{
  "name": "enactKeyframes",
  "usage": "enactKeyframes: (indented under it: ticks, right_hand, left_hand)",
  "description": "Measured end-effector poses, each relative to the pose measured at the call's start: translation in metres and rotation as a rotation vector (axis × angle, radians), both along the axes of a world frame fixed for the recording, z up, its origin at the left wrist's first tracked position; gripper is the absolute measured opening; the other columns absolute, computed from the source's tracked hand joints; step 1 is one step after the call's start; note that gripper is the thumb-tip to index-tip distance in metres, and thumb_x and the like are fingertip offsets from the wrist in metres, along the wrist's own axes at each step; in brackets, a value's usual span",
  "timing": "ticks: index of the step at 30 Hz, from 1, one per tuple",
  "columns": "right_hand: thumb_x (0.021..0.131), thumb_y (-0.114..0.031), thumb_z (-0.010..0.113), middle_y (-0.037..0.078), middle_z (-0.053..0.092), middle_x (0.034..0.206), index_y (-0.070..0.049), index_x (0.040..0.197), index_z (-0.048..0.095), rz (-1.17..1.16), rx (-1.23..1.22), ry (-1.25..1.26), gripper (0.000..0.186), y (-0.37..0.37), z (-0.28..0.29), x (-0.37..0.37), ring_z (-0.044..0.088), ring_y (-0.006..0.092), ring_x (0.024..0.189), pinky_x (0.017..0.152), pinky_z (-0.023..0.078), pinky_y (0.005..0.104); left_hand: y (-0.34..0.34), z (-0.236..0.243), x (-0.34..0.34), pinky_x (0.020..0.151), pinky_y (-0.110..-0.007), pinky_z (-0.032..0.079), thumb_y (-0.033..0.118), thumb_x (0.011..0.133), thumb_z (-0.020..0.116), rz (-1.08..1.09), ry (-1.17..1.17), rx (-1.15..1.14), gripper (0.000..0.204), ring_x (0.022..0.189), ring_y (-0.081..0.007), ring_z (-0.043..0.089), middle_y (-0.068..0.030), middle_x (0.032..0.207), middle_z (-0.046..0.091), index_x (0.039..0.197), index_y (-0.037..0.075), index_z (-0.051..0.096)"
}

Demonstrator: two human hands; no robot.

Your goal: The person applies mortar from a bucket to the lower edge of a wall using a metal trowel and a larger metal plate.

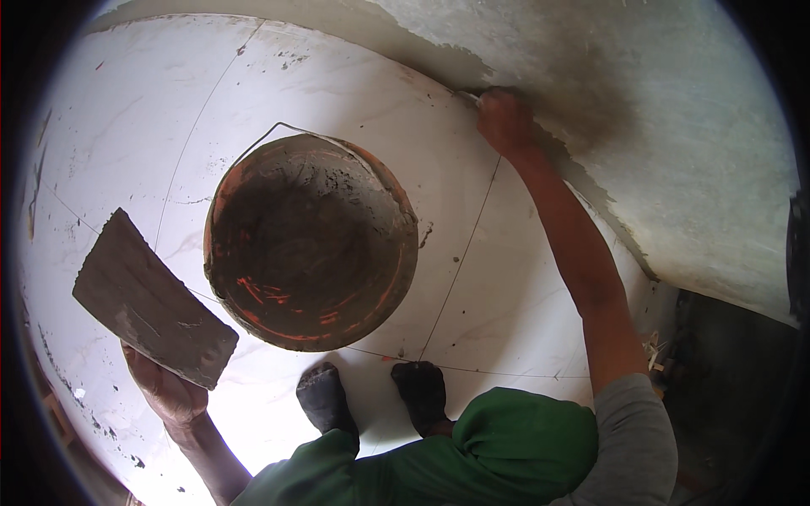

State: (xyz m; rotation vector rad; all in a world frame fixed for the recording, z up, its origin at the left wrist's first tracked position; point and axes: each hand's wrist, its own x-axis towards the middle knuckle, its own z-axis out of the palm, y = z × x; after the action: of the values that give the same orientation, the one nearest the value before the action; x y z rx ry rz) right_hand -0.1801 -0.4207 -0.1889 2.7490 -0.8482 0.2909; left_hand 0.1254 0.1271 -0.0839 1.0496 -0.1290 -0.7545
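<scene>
My left hand (171, 392) grips the lower edge of a flat, mortar-smeared board (156, 299), its fingers partly hidden beneath it. At the foot of the wall, my right hand (504, 118) is closed like a fist; a small pale edge shows beside it, but the held thing is mostly hidden. A wet strip of grey mortar (582, 160) runs along the bottom of the wall on either side of that hand. Between my arms stands a round orange bucket (396, 291), caked with mortar inside, its wire handle tipped toward the far side.
Pale, marbled floor tiles (456, 228) with dark joints lie underfoot, dotted with mortar crumbs. A grey plastered wall (692, 152) rises at the right and far side. My feet in dark socks (325, 396) are just behind the bucket. A dark opening (726, 363) lies beyond the wall's near end.
</scene>
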Motion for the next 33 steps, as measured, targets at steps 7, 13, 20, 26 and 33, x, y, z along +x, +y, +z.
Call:
enactKeyframes:
  ticks: [7, 13, 20, 26, 33]
  right_hand:
    - [0.086, -0.007, 0.067, 0.014, 0.065, 0.083, -0.006, 0.082, 0.066, 0.011, 0.027, -0.175, 0.004, 0.038, 0.042, -0.004, 0.067, 0.0359, 0.082, 0.071, 0.055, 0.0493]
    - [0.077, -0.005, 0.067, 0.012, 0.066, 0.09, -0.006, 0.08, 0.067, 0.075, 0.015, -0.001, 0.004, 0.03, -0.014, -0.016, 0.068, 0.0333, 0.089, 0.072, 0.059, 0.048]
    - [0.082, -0.006, 0.064, 0.012, 0.067, 0.087, -0.007, 0.083, 0.067, -0.037, -0.012, -0.128, 0.004, 0.026, 0.017, 0.016, 0.069, 0.0348, 0.088, 0.073, 0.058, 0.0489]
    - [0.085, -0.008, 0.061, 0.014, 0.068, 0.087, -0.009, 0.084, 0.068, 0.091, 0.097, -0.086, 0.007, 0.029, 0.009, 0.046, 0.069, 0.0387, 0.08, 0.073, 0.057, 0.054]
    - [0.085, -0.008, 0.061, 0.014, 0.068, 0.085, -0.007, 0.081, 0.066, 0.019, -0.017, -0.065, 0.007, 0.0, 0.006, 0.067, 0.069, 0.0393, 0.079, 0.072, 0.057, 0.054]
  left_hand:
    - [0.008, -0.002, 0.009, 0.103, -0.043, 0.058, 0.021, 0.109, 0.053, 0.011, -0.028, 0.028, 0.036, 0.121, -0.0268, 0.065, -0.0147, 0.135, 0.063, 0.141, 0.004, 0.051]
    - [-0.016, 0.001, 0.0, 0.103, -0.043, 0.058, 0.023, 0.108, 0.057, 0.011, -0.034, 0.047, 0.038, 0.12, -0.0264, 0.067, -0.0151, 0.135, 0.064, 0.14, 0.004, 0.053]
    - [-0.013, -0.003, 0.005, 0.098, -0.041, 0.061, 0.026, 0.104, 0.063, 0.024, -0.042, 0.056, 0.036, 0.112, -0.0248, 0.071, -0.0136, 0.127, 0.069, 0.132, 0.003, 0.059]
    - [-0.013, -0.003, 0.008, 0.097, -0.04, 0.061, 0.026, 0.104, 0.062, -0.006, -0.053, 0.091, 0.035, 0.11, -0.0241, 0.071, -0.0131, 0.126, 0.07, 0.13, 0.003, 0.06]
    - [-0.016, -0.002, 0.007, 0.094, -0.04, 0.063, 0.028, 0.104, 0.063, 0.004, -0.053, 0.07, 0.038, 0.11, -0.0243, 0.072, -0.0137, 0.125, 0.07, 0.131, 0.002, 0.059]
